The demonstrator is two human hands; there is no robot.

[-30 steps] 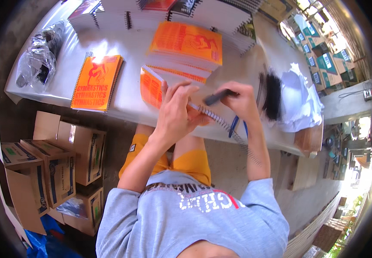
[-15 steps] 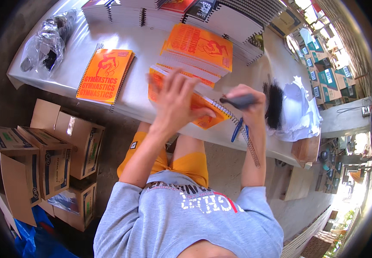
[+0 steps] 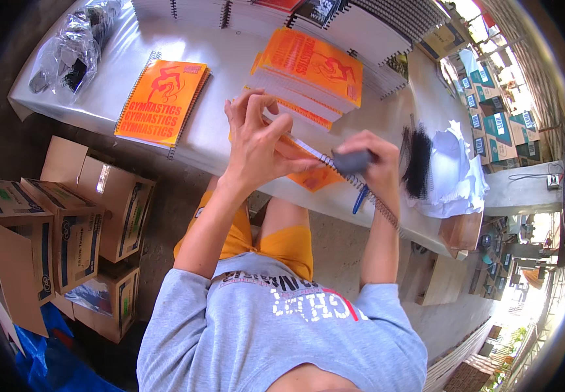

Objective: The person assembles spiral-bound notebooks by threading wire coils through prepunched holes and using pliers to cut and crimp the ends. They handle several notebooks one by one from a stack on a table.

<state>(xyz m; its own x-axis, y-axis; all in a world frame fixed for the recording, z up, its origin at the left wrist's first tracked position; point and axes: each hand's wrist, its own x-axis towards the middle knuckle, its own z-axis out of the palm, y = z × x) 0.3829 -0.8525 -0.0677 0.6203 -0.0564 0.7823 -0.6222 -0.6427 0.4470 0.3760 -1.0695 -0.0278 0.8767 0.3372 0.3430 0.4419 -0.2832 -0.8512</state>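
Observation:
My left hand is closed on an orange-covered book, fingers bent over its far side and thumb along its lower edge. A black wire coil runs through that book's right edge, and its loose end trails down past my right wrist. In my closed right hand is a dark, rounded block-like object, held against the coil; its exact kind is unclear. Beneath this hand a blue handle sticks out, the rest of it hidden. Just behind stands a stack of orange books.
A coil-bound orange notebook lies left on the white table, near a clear plastic bag. Black coils and crumpled white paper sit right. Notebook stacks line the back; cardboard boxes stand on the floor left.
My left hand, earlier spread and blurred over the cover, now curls its fingers around the book's edge. My right hand and the dark object have shifted slightly left and down along the coil.

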